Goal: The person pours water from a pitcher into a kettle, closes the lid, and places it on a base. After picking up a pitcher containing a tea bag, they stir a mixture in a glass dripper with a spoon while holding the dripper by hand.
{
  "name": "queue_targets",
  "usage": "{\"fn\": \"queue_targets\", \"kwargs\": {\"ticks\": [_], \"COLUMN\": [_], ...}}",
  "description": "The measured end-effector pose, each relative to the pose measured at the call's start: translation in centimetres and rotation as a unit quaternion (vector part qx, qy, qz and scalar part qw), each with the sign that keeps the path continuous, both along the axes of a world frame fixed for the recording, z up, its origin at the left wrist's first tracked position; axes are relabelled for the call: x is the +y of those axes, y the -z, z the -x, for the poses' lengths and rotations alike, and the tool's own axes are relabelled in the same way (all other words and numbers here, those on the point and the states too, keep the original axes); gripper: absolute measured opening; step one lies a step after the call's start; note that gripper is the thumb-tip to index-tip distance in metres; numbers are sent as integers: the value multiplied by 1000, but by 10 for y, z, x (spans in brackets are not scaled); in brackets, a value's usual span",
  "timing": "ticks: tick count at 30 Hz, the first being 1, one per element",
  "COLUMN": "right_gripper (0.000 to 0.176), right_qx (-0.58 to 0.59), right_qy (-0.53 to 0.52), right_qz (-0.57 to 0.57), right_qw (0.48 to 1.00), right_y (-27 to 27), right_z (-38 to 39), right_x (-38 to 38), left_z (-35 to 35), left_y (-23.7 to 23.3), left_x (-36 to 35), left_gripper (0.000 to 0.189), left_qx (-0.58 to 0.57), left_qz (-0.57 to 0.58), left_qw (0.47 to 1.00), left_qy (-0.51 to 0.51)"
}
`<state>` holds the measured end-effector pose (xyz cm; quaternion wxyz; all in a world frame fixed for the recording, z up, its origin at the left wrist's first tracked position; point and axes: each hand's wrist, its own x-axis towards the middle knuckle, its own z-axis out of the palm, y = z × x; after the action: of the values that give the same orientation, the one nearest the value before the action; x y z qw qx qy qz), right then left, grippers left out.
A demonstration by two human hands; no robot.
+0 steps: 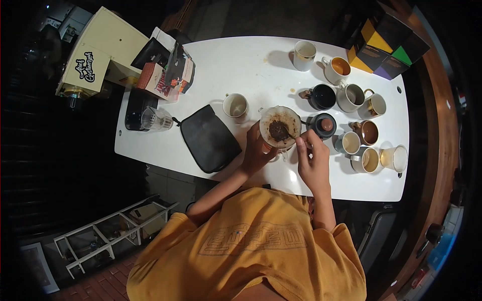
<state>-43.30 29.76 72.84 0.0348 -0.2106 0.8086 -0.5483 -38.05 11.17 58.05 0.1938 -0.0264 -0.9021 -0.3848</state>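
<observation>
The table (241, 65) is smooth, glossy white. The filter (273, 118) looks like stained paper, the pouch (208, 138) matt black cloth, the tumbler (155, 119) clear glass, the mugs (351, 98) glazed ceramic.

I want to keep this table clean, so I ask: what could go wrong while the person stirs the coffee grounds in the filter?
1. Only the left hand holds the dripper; a hard push from the spoon could tip it and spill grounds on the white table.
2. The spoon might tear the paper filter.
3. The right hand works close to the small black vessel and the crowded mugs; a wide move may knock one.
</observation>
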Motion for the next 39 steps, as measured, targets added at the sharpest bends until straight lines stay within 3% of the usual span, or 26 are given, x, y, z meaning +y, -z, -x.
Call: {"fn": "queue_targets", "kwargs": {"ticks": [8,10,20,26,29,32,39], "right_gripper": [11,11,11,14,15,17,17], "right_qx": [53,83,113,156,178,184,172], "right_qy": [-14,-28,-101,-75,-73,-91,-49], "right_qz": [47,17,-44,-87,-74,-54,-75], "right_qw": [997,996,987,981,979,977,981], "right_y": [-6,-12,-4,-7,-13,-17,-8], "right_z": [9,9,11,14,14,12,16], "right_x": [10,12,11,6,2,-3,-5], "left_z": [1,1,1,0,0,0,0], "left_y": [6,5,8,8,6,7,2], "left_x": [4,5,1,2,4,1,4], "left_gripper": [61,68,63,64,64,65,65], "left_qx": [-7,-5,8,-1,3,2,-16], "left_qz": [-67,-71,-32,5,-47,7,-71], "left_qw": [998,997,999,1000,999,1000,997], "left_qy": [-5,-10,-4,5,-15,-7,-2]}}
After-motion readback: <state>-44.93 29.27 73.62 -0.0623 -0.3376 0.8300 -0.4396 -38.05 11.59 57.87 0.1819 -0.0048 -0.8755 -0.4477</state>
